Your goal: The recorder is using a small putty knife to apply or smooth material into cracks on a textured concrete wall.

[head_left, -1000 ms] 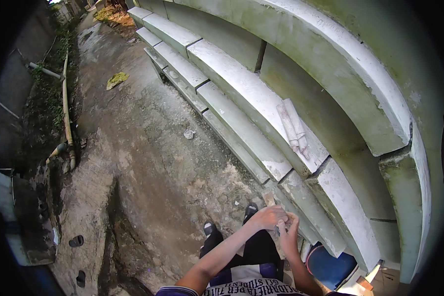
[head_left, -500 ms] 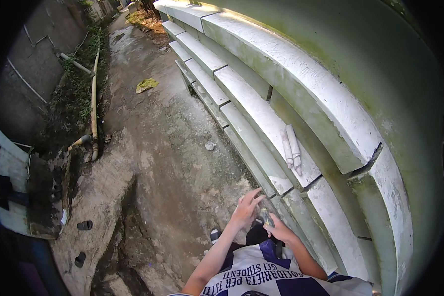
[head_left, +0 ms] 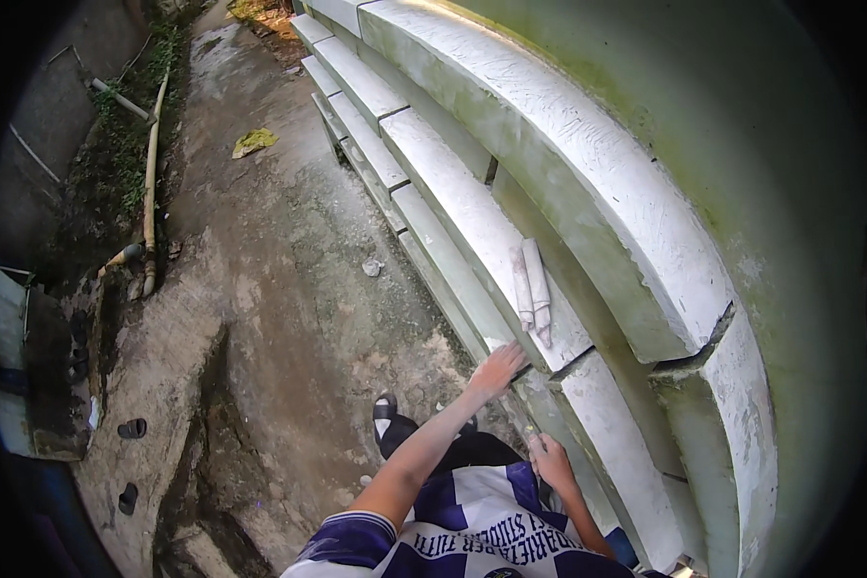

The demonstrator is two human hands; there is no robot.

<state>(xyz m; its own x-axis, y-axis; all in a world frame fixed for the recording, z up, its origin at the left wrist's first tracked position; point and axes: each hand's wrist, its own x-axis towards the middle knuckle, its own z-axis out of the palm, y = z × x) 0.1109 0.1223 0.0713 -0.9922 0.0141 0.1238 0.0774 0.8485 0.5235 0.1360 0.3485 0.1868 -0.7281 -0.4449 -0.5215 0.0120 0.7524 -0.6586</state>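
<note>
My left hand (head_left: 498,372) reaches forward to a pale lower ledge (head_left: 441,252) of the stepped wall. Its fingers are stretched out and lie on the ledge near a joint between two slabs. Lower and to the right, my right hand (head_left: 551,461) is closed, close to my body and beside the ledges. A small tool sticks out of it, with a bit of yellow showing at its top; most of it is hidden in the fist. Two whitish, dusty cylinders (head_left: 533,289) lie side by side on the wider ledge just above my left hand.
Stepped, white-dusted slabs (head_left: 568,125) curve along the right against a green wall (head_left: 732,164). A concrete path (head_left: 279,231) runs ahead, with a yellow crumpled cloth (head_left: 254,144) and a small whitish lump (head_left: 372,268) on it. Sandals (head_left: 132,429) and a long pipe (head_left: 152,183) lie to the left.
My left hand has moved from beside my right hand forward onto the ledge. The right hand has lowered slightly, still closed around the small tool. The view has shifted a little.
</note>
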